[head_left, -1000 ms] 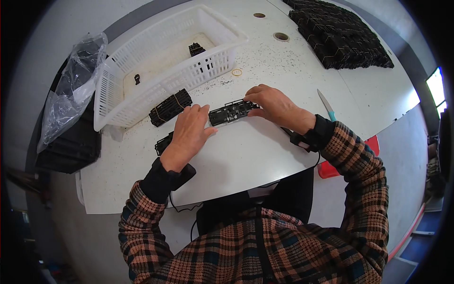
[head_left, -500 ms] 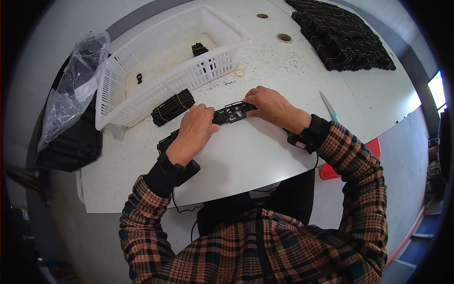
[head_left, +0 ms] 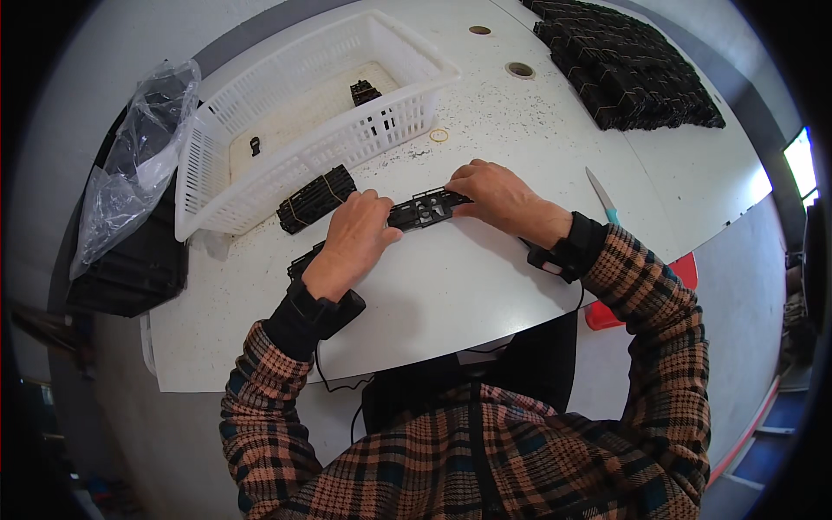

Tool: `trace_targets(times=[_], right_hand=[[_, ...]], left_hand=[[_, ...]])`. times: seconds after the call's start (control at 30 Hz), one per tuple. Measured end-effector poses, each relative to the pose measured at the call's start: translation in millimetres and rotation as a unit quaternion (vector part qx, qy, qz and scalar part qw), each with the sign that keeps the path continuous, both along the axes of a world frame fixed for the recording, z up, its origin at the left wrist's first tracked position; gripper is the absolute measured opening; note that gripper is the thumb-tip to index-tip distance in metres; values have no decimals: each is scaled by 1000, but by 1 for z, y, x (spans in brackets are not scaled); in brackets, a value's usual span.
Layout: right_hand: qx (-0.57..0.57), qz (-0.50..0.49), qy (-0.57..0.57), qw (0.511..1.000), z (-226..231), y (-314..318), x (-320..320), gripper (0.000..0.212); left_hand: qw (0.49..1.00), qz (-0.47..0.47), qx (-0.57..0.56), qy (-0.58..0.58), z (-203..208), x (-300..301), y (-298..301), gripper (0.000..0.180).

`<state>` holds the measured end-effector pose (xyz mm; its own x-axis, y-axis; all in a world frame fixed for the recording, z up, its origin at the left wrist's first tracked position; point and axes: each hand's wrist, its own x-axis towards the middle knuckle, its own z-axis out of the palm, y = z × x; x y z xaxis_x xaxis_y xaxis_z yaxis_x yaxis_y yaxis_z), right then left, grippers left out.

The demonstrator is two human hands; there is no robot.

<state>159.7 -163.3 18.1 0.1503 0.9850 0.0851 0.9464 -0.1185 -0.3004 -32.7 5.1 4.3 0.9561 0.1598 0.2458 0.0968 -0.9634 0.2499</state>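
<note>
A long black plastic strip [head_left: 422, 211] with cut-out holes lies slantwise before me on the white table. My left hand [head_left: 354, 238] is closed over its middle, thumb on the near side, and hides part of it. At its right end my right hand [head_left: 496, 198] pinches the strip between thumb and fingers. Just beyond my left hand rests a bundle of black strips [head_left: 317, 199] tied with a yellow rubber band. One loose rubber band [head_left: 439, 135] lies farther off on the tabletop.
A white slotted plastic basket [head_left: 303, 149] holds a few black pieces. Banded black bundles [head_left: 628, 65] are stacked at the far right. A knife [head_left: 601, 195] with a turquoise handle lies right of my hand. At left, clear plastic film [head_left: 139, 165] drapes a black crate [head_left: 130, 273].
Both hands keep their hold on the black strip and have hardly moved. The strip tilts very slightly; everything else stays in place.
</note>
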Motion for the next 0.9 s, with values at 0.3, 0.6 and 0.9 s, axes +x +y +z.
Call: trace_targets(times=[0.3, 0.6, 0.9], right_hand=[[83, 27, -35, 996, -14, 2, 3, 18], [-11, -2, -29, 1000, -6, 3, 0, 33], [-23, 0, -35, 999, -7, 5, 1, 29]], left_hand=[[999, -14, 35, -14, -6, 3, 0, 32], [999, -34, 22, -35, -8, 2, 2, 27], [999, -39, 12, -17, -9, 5, 4, 27]])
